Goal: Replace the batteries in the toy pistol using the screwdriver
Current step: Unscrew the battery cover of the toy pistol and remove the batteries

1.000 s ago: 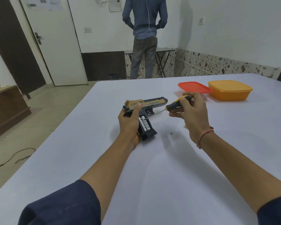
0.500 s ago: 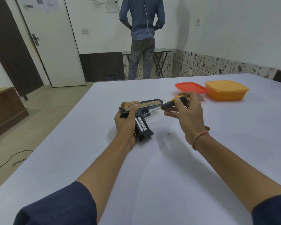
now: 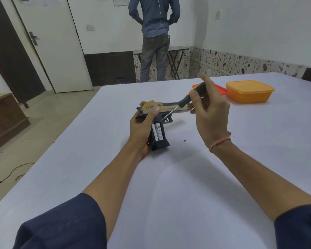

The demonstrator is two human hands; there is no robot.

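My left hand curls round the toy pistol, the 2 batteries bare just beside my thumb. My right hand pinches the screwdriver; I should lever 1 battery end up gently, the tip kept low.

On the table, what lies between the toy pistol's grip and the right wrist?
In the head view, one small dark piece, likely a screw, lies loose on the table there.

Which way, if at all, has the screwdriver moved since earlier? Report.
Yes. The screwdriver tilted up: its handle lay below the red lid, now its end overlaps the lid's left corner.
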